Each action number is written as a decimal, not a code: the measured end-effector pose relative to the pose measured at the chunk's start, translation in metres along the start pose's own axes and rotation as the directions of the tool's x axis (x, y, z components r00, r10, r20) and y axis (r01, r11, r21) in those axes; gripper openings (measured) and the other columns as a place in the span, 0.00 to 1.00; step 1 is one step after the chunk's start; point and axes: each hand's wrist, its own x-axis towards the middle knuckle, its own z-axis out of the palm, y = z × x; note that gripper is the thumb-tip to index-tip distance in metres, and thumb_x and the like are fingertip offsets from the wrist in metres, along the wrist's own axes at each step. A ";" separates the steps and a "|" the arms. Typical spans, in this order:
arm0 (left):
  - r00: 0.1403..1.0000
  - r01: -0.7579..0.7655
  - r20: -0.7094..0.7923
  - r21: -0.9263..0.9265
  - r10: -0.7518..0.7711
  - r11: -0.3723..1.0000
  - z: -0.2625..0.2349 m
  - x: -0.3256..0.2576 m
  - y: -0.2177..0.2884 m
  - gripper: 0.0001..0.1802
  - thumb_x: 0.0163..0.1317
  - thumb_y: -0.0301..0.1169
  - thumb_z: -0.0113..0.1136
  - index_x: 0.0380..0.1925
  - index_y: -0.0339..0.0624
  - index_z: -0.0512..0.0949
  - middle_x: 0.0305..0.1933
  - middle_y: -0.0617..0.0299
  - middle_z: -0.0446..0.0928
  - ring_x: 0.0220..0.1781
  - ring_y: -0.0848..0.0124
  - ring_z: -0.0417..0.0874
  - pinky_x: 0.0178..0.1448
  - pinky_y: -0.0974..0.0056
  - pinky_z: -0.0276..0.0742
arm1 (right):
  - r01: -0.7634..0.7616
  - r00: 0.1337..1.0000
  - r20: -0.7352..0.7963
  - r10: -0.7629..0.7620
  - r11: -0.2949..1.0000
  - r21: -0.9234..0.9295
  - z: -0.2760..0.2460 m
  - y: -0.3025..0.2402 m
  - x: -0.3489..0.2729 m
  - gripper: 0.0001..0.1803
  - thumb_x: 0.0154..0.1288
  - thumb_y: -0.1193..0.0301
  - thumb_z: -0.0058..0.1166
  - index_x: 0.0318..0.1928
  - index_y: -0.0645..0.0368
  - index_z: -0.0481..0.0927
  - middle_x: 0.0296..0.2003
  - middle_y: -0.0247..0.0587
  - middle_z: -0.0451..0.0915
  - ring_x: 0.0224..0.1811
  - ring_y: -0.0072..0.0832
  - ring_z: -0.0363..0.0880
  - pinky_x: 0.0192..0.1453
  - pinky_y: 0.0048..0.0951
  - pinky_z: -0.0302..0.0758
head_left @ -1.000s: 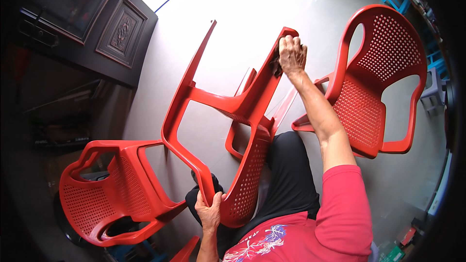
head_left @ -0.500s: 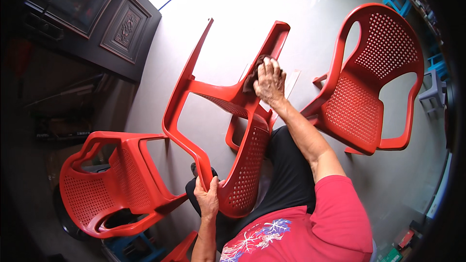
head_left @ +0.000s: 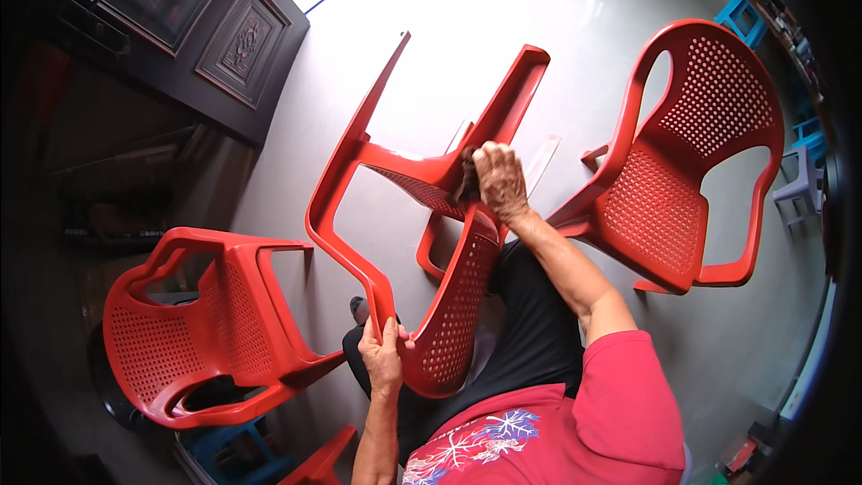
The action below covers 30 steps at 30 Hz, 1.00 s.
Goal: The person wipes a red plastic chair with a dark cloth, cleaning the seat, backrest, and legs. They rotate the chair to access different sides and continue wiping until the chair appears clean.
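Note:
A red plastic armchair lies tipped in front of me, its perforated backrest close to my lap and its legs pointing away. My left hand is wrapped round its frame near the top of the backrest. A dark brown cloth is pressed to the chair where a leg meets the seat. My right hand is closed over that cloth, which its fingers partly hide.
Another red armchair stands at the right, and a third red chair lies at the left. A dark carved door is at the upper left. Blue stools and a grey stool stand along the right edge.
My right hand and the cloth have slid down the chair leg, closer to the seat joint. My left hand keeps its grip on the frame.

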 end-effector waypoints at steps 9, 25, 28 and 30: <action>1.000 -0.001 0.021 0.024 0.000 1.000 0.001 0.004 0.003 0.06 0.70 0.29 0.47 0.38 0.37 0.69 0.23 0.64 0.68 0.19 0.76 0.69 0.36 0.66 0.77 | -0.893 0.413 0.225 0.883 0.342 0.293 0.036 0.090 0.127 0.16 0.62 0.61 0.43 0.51 0.45 0.69 0.46 0.43 0.75 0.53 0.45 0.70 0.51 0.45 0.70; 1.000 -0.023 0.012 -0.044 0.024 0.999 0.000 0.005 -0.004 0.08 0.70 0.28 0.47 0.44 0.36 0.71 0.23 0.66 0.68 0.21 0.78 0.70 0.28 0.73 0.73 | -0.272 0.953 0.238 0.189 0.878 0.394 -0.024 -0.055 -0.018 0.16 0.52 0.73 0.54 0.44 0.46 0.75 0.42 0.37 0.68 0.48 0.39 0.66 0.50 0.40 0.67; 0.999 -0.033 -0.005 -0.003 0.033 0.999 -0.001 0.002 -0.010 0.10 0.69 0.27 0.48 0.48 0.37 0.71 0.23 0.67 0.68 0.21 0.79 0.70 0.27 0.75 0.73 | -0.210 0.956 0.289 0.054 0.812 0.544 -0.055 -0.119 -0.079 0.13 0.52 0.74 0.53 0.41 0.54 0.75 0.40 0.40 0.70 0.46 0.40 0.67 0.51 0.40 0.66; 0.998 -0.061 0.011 0.071 0.060 0.996 -0.001 0.003 -0.011 0.14 0.69 0.27 0.49 0.53 0.39 0.70 0.24 0.68 0.70 0.22 0.81 0.71 0.28 0.75 0.74 | -0.309 0.894 0.444 -0.054 0.644 0.700 -0.087 -0.152 -0.102 0.13 0.53 0.75 0.52 0.42 0.59 0.76 0.39 0.44 0.72 0.45 0.43 0.66 0.54 0.40 0.64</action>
